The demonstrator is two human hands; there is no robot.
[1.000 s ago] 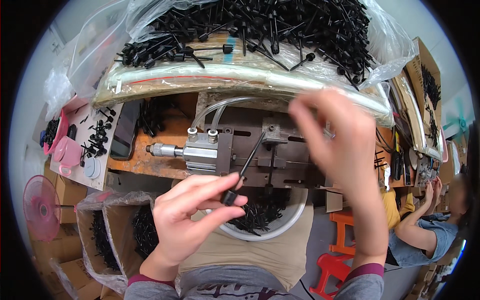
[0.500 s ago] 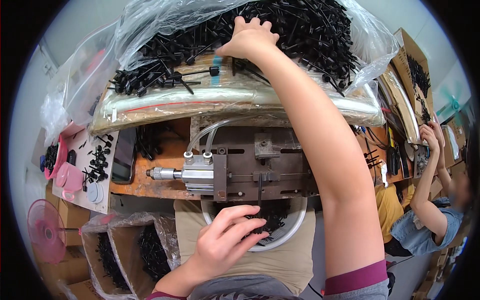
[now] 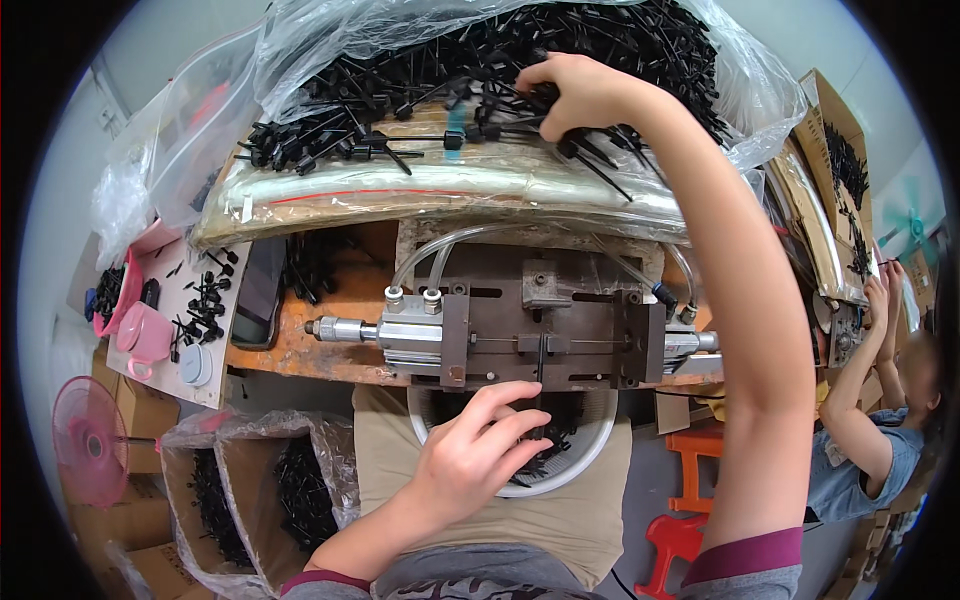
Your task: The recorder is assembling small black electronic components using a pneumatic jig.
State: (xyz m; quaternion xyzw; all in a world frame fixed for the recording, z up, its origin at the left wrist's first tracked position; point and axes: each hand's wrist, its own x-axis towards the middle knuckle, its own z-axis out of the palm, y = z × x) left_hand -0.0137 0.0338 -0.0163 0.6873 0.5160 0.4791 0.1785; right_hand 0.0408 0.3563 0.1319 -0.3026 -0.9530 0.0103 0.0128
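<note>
Up at the far edge of the workbench (image 3: 300,350), right hand (image 3: 585,95) sunk into heaped thin black plastic stems (image 3: 420,70) spilling from a clear bag, fingers curled around a few. Left hand (image 3: 475,455) closed on one black piece (image 3: 541,375) standing in the metal press fixture (image 3: 530,325), above a white bowl (image 3: 580,470). Cluttered workshop; pink fan (image 3: 90,440) lower left.

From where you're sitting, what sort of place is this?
Probably a small factory assembly bench. A metal pneumatic jig with air hoses sits on the worktop, a heap of black plastic parts fills a clear bag behind it, and cardboard boxes hold more.
</note>
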